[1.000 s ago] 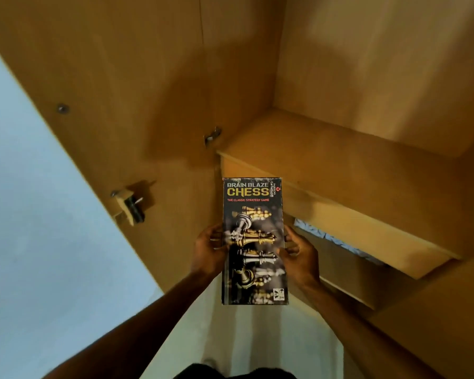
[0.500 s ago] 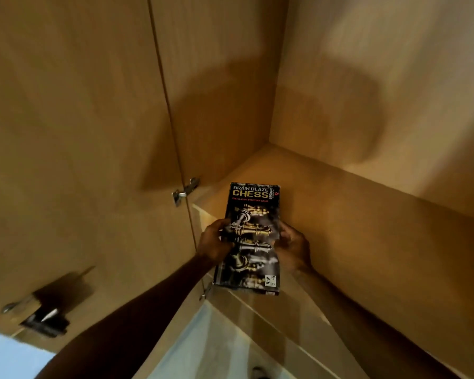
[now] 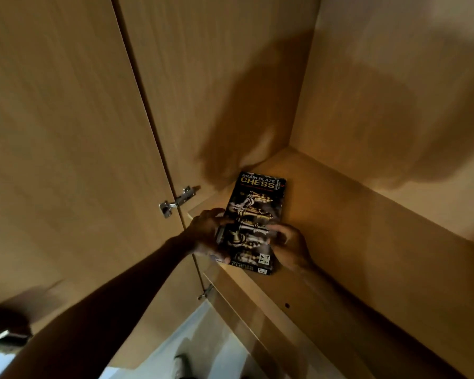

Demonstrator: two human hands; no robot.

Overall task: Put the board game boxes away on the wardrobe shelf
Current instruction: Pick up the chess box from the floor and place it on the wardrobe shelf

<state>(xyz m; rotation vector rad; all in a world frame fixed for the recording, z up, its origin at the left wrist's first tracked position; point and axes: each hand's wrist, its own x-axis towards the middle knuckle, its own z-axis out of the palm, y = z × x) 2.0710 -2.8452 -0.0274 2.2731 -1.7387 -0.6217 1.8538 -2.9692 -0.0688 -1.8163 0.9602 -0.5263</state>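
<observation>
From the head camera: my left hand (image 3: 205, 233) and right hand (image 3: 290, 247) grip the chess box (image 3: 255, 214) by its long sides, thumbs curled onto the lid, one hand on each edge. The box lies flat, title end pointing into the wardrobe, over the left front corner of the shelf (image 3: 353, 228), with its near end past the shelf's front edge (whether it touches the board, I cannot tell). A metal hinge (image 3: 175, 205) sits just left, on the open door (image 3: 66, 160).
</observation>
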